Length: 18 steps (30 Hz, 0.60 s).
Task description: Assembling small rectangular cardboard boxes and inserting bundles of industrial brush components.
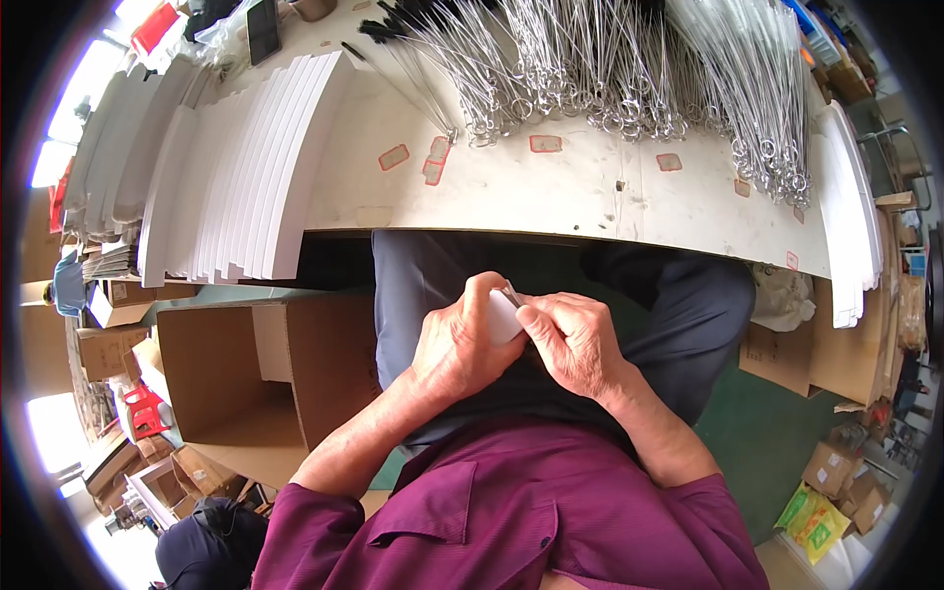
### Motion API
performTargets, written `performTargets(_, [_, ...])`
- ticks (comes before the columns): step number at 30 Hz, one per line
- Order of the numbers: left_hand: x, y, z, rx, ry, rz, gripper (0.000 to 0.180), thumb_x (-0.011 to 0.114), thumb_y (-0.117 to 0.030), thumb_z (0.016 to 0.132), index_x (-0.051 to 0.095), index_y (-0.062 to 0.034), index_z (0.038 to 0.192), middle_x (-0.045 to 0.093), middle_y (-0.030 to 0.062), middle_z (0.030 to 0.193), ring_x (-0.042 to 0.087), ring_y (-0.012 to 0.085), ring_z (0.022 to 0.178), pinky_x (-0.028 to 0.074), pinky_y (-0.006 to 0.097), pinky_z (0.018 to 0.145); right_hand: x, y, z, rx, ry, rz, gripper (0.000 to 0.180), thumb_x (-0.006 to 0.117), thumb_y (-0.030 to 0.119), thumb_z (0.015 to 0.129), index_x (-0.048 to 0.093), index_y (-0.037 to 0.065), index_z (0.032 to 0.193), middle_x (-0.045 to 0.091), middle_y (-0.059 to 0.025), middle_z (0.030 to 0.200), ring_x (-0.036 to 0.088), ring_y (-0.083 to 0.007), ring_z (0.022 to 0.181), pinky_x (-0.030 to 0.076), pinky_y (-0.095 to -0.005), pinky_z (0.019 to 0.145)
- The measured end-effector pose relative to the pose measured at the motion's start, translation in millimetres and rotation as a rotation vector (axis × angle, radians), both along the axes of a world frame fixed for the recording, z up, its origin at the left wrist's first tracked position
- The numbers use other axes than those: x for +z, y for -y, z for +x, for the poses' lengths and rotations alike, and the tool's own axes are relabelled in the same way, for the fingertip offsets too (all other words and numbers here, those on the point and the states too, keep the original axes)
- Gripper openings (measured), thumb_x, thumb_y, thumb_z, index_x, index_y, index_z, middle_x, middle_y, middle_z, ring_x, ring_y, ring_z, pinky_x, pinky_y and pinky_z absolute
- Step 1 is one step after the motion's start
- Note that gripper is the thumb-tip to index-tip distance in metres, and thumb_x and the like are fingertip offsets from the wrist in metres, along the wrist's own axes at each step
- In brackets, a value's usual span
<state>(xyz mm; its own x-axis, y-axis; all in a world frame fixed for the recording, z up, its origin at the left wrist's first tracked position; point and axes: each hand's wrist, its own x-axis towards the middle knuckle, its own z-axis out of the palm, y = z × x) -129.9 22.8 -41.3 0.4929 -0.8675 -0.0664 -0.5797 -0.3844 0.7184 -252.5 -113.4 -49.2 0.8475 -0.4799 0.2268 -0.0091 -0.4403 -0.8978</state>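
Note:
Over my lap, my left hand (460,344) is wrapped round a small white piece (502,317) that looks like the end of a narrow carton; most of it is hidden by the fingers. My right hand (575,344) meets it from the other side, thumb and fingers pinched at its edge, where a thin flap-like strip sticks up. On the table in front lie many long wire brushes (590,69) with ring ends toward me and black bristles at the far side. One or two brushes (413,88) lie apart from the heap.
Long white cartons (251,167) stand in a row on the table's left, with more white cartons (848,216) at its right end. An open cardboard box (231,374) sits beside my left leg. A dark phone (263,31) lies at the far left of the pale table (472,192).

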Motion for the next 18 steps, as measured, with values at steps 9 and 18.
performTargets(9, [-1,0,-2,0.002,0.025,0.000,0.069,0.082,-0.021,0.081,0.043,-0.0011,0.134,0.073,0.0219,0.095,0.074,0.0396,0.081,0.061,0.047,0.067,-8,-13,8,-0.074,-0.149,0.531,0.012,0.075,0.008,0.096,0.067,-0.001,0.095,0.074,-0.0074,0.083,0.069,-0.0077,0.076,0.057,-0.0256,0.068])
performTargets(18, [0,-8,-6,0.009,0.102,0.112,0.065,0.085,-0.027,0.078,0.054,-0.0009,0.129,0.072,0.0217,0.105,0.073,0.0401,0.092,0.061,0.048,0.076,-16,-9,8,-0.094,-0.109,0.690,0.016,0.075,0.012,0.097,0.067,0.000,0.092,0.072,-0.0037,0.079,0.066,-0.0047,0.073,0.054,-0.0231,0.064])
